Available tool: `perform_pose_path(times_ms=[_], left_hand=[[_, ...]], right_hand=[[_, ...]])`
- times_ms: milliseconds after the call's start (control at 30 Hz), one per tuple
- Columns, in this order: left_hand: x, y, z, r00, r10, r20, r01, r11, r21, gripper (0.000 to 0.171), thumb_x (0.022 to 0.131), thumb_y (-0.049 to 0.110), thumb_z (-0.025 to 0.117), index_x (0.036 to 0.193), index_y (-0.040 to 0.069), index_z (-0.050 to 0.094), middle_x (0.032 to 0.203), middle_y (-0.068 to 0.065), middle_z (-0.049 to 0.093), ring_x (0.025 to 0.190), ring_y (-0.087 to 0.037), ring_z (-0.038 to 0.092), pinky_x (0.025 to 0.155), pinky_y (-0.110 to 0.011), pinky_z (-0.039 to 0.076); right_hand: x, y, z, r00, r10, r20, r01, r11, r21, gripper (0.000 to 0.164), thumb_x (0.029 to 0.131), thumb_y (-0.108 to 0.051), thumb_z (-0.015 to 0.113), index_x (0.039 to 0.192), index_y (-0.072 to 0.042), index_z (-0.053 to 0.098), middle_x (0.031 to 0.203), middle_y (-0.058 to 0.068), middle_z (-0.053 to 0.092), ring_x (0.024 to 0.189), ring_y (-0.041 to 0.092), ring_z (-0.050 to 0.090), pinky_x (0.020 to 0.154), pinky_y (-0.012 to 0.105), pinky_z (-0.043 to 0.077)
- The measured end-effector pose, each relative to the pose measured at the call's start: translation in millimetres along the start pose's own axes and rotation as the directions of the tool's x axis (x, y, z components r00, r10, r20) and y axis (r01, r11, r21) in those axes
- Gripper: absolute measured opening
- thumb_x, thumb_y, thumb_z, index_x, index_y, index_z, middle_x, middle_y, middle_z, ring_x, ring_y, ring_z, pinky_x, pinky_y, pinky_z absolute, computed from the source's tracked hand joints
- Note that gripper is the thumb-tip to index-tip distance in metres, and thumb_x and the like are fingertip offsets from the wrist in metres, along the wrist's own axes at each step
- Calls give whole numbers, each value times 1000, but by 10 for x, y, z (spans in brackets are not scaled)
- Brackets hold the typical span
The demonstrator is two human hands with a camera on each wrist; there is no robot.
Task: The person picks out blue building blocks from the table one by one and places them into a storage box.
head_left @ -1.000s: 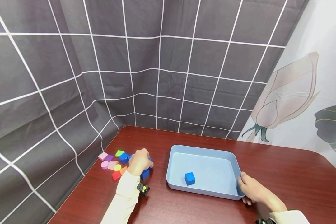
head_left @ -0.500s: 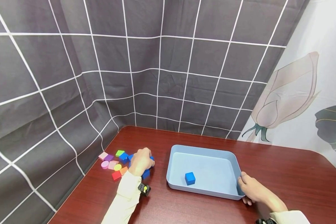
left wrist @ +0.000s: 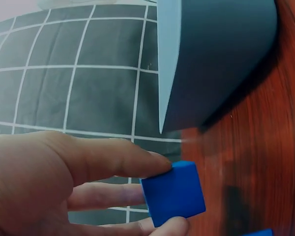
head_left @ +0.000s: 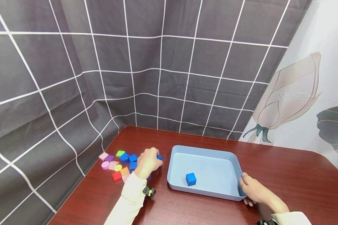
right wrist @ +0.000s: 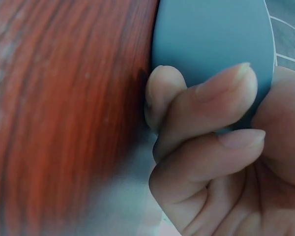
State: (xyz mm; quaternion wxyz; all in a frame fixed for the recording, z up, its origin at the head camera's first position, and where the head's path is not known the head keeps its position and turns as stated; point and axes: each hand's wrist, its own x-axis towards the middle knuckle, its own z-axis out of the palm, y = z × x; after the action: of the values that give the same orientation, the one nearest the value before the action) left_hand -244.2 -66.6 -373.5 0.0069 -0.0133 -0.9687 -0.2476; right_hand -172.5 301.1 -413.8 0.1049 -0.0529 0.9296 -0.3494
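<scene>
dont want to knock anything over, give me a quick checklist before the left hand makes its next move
1. Left hand gripping the held cube: ok, pinched.
2. Right hand on the tray: ok, at its right end.
3. Room inside: ok, one lone cube, mostly bare otherwise.
4. Held cube over the tray: not ok, outside its left wall.
5. Loose blue cubes all clear of the left hand: cannot tell, it hides some.

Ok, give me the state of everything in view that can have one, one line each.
Held blue cube: pinched in the left hand
Tray: upright on the table, open-topped
Right hand: gripping the tray's right end
Tray cube: lying inside, not held
Loose blocks: clustered on the table, some partly hidden
Gray curtain: hanging, wrinkled
</scene>
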Motion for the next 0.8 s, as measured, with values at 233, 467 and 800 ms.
perform_pose_path(times_ms=[233, 467, 800], left_hand=[[-22, 42, -5, 998, 55, -24, -55, 998, -27, 34, 71, 24, 74, 101, 12, 65, 90, -9, 64, 67, -24, 56, 58, -41, 49], [-23, 90, 58, 990, 134, -55, -135, 991, -24, 39, 73, 26, 72, 109, 12, 65, 101, -9, 64, 72, -26, 59, 62, -44, 50], [-53, 165, 116, 961, 245, -130, -251, 967, -35, 37, 74, 28, 69, 108, 13, 66, 99, -8, 62, 76, -23, 59, 62, -40, 51]], right_hand=[[9, 14, 0, 1000, -8, 12, 8, 1000, 7, 18, 98, -13, 29, 85, -4, 34, 45, 5, 51, 31, 13, 47, 33, 31, 39], [8, 33, 9, 1000, 5, 9, -5, 1000, 0, 16, 98, -14, 30, 86, -4, 35, 45, 5, 51, 31, 14, 47, 34, 31, 40], [0, 25, 4, 1000, 10, 4, -10, 1000, 9, 15, 98, -13, 31, 89, -3, 36, 46, 6, 51, 32, 16, 48, 34, 32, 39]])
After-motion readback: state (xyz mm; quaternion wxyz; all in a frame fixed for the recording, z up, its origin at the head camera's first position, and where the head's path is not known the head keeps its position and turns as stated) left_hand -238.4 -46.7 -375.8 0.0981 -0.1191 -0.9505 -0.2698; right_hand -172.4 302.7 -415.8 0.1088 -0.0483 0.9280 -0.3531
